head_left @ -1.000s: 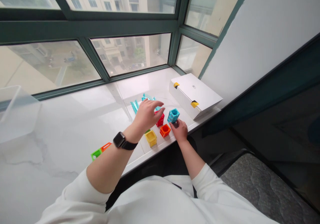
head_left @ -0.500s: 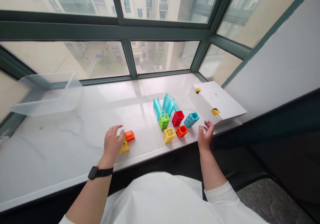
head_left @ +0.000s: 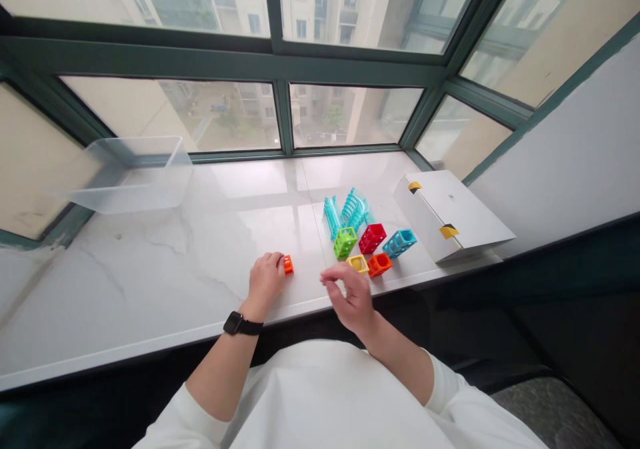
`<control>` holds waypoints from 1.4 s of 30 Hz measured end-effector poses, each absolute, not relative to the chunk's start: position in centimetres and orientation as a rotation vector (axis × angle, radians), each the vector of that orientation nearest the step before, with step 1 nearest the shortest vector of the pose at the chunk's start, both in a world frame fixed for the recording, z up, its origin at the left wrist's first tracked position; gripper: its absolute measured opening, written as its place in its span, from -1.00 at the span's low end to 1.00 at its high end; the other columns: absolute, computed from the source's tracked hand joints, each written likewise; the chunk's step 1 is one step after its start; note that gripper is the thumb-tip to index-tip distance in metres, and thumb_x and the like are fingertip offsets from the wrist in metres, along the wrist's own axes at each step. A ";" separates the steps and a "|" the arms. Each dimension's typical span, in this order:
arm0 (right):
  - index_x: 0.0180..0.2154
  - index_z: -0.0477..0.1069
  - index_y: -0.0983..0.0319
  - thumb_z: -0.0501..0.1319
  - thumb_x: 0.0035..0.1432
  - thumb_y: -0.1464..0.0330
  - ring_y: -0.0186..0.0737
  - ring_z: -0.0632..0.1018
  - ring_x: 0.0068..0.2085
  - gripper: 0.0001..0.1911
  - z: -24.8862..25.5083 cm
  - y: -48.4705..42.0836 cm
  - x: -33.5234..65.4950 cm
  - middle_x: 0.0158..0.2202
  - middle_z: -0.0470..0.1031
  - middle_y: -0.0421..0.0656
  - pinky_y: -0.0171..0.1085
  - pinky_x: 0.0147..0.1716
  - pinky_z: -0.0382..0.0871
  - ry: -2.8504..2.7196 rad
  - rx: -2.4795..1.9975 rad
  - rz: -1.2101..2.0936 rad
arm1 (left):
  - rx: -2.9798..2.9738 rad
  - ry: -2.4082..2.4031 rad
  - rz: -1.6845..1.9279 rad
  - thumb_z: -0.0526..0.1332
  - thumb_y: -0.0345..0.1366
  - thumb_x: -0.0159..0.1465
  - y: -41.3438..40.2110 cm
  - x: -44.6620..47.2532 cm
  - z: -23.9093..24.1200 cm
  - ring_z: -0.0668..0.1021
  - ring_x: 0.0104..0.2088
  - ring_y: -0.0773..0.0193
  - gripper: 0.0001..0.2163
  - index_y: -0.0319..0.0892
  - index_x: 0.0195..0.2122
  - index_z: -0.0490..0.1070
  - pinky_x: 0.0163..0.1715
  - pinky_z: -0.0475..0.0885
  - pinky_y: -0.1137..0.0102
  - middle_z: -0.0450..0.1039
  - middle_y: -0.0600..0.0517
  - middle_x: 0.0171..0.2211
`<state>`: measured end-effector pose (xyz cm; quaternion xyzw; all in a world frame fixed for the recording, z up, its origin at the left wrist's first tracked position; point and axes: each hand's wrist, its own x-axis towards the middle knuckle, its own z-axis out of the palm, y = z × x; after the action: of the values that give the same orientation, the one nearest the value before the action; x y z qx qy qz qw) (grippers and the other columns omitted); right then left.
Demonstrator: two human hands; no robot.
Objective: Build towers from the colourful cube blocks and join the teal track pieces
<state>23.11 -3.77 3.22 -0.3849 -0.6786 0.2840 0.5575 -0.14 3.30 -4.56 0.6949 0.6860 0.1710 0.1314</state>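
Note:
My left hand (head_left: 267,282) is closed at the fingertips on an orange openwork toy block (head_left: 289,265) lying on the white marble-patterned sill. The hand covers the spot where green and yellow blocks showed earlier. My right hand (head_left: 353,295) hovers near the sill's front edge, thumb and fingers curved but apart, holding nothing. Just behind it, partly covered, stands a yellow block (head_left: 358,263). Around that are another orange block (head_left: 380,264), a red block (head_left: 372,238), a green block (head_left: 345,243) and a blue block (head_left: 399,243).
Turquoise track pieces, one straight (head_left: 333,217) and one curved (head_left: 355,209), lie behind the blocks. A white box (head_left: 465,212) with yellow-black tabs is at the right. On the far left stands a clear plastic bin (head_left: 130,199). Windows border the sill (head_left: 150,269).
My right hand has swung left from beside the blue block to in front of the yellow one. The left hand has closed on the orange block. The view has shifted left.

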 end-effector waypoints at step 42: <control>-0.13 0.47 0.15 0.30 0.25 -0.15 -0.28 0.59 -0.40 -0.49 -10.8 2.7 17.6 -0.33 0.57 -0.22 -0.31 -0.45 0.55 -1.035 -1.045 1.391 | 2.057 1.698 0.867 0.25 -0.39 0.24 3.7 1.6 -5.0 0.62 -0.12 0.05 -0.70 -0.08 -0.02 0.59 0.03 0.50 0.17 0.66 -0.03 -0.17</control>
<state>17.56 2.72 -10.82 -0.4377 -0.4334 0.5828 0.5299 1.58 3.68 -4.96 0.7229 0.5970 0.3049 0.1676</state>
